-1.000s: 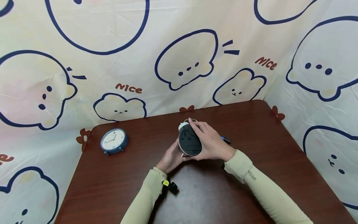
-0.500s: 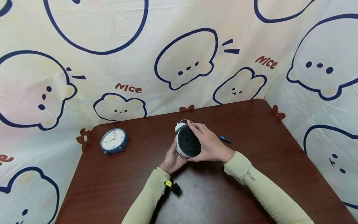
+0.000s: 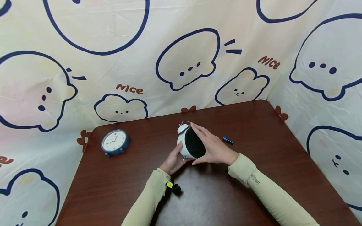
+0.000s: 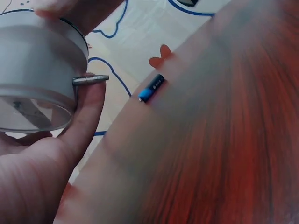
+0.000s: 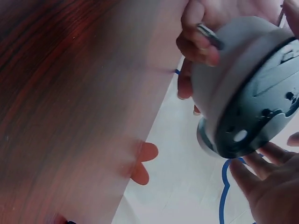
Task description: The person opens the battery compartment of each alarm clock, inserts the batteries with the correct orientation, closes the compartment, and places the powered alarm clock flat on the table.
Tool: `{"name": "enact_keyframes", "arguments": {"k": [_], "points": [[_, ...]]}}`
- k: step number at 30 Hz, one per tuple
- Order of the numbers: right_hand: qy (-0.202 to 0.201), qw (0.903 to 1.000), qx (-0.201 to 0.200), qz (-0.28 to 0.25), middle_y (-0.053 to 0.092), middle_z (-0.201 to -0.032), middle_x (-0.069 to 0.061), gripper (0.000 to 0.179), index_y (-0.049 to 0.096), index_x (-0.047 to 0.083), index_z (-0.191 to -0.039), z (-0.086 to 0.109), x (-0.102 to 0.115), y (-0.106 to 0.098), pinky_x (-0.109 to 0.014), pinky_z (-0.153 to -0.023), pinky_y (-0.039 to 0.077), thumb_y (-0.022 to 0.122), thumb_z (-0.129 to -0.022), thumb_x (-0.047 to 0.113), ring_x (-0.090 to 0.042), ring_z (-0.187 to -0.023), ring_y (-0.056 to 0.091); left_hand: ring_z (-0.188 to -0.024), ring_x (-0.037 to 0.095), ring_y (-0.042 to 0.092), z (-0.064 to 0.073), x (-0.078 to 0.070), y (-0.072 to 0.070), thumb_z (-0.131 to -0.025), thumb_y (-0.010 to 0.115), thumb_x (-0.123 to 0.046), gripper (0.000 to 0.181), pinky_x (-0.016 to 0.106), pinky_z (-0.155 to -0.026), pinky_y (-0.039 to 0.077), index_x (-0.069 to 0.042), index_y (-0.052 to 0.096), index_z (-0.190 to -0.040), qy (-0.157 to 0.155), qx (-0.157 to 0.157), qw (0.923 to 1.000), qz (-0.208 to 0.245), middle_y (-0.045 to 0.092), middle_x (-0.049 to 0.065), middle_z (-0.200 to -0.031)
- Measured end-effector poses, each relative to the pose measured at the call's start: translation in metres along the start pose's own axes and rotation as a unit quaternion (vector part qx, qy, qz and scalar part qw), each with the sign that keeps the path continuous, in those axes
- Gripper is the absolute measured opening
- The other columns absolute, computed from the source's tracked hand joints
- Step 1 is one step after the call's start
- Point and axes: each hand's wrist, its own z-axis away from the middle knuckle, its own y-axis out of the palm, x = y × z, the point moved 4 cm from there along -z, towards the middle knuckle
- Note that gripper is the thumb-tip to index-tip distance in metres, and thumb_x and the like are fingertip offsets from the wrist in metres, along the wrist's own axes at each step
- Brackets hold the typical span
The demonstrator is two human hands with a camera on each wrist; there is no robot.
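White clock [image 3: 193, 145] has turned a bit. The left hand [image 3: 172, 160] grips it; the right hand [image 3: 213, 147] is spread. Turning seems the step, likely needing a steady hold next.

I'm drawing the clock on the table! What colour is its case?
The case is dull blue; the head view shows it best.

The patterned cloth [image 3: 181, 15] reads "Nice" twice in brown letters, once left of centre and once towards the right; a cut-off "e" stands near its left edge. Print on the right sleeve [image 3: 271, 191], yellow tag [image 3: 169, 184], blue clock [image 3: 114, 140] and battery [image 4: 152, 88] is too small to read.
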Motion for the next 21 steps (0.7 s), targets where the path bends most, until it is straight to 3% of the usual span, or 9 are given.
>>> {"name": "enact_keyframes", "arguments": {"k": [4,9,15,21], "points": [[0.015,0.9999,0.005,-0.004,0.025,-0.169,-0.014,0.14,0.01,0.013,-0.168,0.0009,-0.0024,0.0011,-0.057,-0.099,0.054,0.099,-0.065,0.043,-0.035,-0.145,0.042,-0.122,0.009,0.057,-0.0025,0.0022,-0.0002,-0.11,0.033,-0.052,0.073,0.035,-0.103,0.048,-0.003,0.018,-0.161,-0.013,-0.015,0.9996,-0.018,0.054,-0.006,-0.138],[0.021,0.9997,-0.004,-0.011,0.035,-0.159,-0.015,0.137,0.013,0.012,-0.167,0.0015,-0.004,0.0021,-0.052,-0.094,0.057,0.1,-0.064,0.038,-0.032,-0.134,0.049,-0.128,0.011,0.051,-0.004,0.0058,-0.0005,-0.11,0.037,-0.041,0.067,0.035,-0.104,0.046,-0.01,0.012,-0.164,-0.02,-0.019,0.9995,-0.018,0.04,0.007,-0.154],[0.014,0.9992,-0.024,-0.028,0.037,-0.155,-0.014,0.137,0.015,0.014,-0.167,0.0028,-0.0055,0.0008,-0.05,-0.1,0.055,0.101,-0.062,0.034,-0.031,-0.133,0.049,-0.148,0.023,0.032,-0.0043,0.0039,0.0003,-0.11,0.023,-0.055,0.07,0.038,-0.113,0.04,-0.02,0.003,-0.167,-0.009,0.019,0.9997,-0.015,0.013,0.013,-0.171],[0.011,0.9987,-0.029,-0.04,0.038,-0.153,-0.014,0.136,0.015,0.015,-0.167,-0.0003,-0.0091,0.0021,-0.05,-0.104,0.052,0.1,-0.063,0.036,-0.03,-0.134,0.049,-0.149,0.025,0.032,-0.0061,0.001,-0.0019,-0.11,0.007,-0.057,0.066,0.039,-0.112,0.043,-0.024,0.008,-0.167,0.001,0.015,0.9998,-0.013,0.016,0.011,-0.171]]}}
